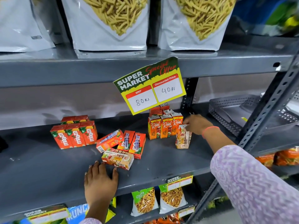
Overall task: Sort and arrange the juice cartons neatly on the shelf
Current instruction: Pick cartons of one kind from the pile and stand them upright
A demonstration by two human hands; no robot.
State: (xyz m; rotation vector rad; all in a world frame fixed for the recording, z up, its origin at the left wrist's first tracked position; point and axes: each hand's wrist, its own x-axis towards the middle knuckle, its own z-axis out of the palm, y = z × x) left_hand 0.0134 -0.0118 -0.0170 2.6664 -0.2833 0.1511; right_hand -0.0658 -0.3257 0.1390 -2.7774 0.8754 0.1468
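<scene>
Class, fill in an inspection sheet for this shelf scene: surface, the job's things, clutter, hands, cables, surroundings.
Surface: grey metal shelf, bare at the front left.
Job's things: Maaza cartons upright in rows; Real cartons upright in rows; loose cartons tumbled between them; one pale carton lying flat.
Clutter: nothing seen.
Hands: left hand flat on the shelf, fingertips at the flat carton; right hand holding an upright pale carton by its top.
Cables: nothing seen.
Surroundings: price sign, snack bags above, perforated tray right.
</scene>
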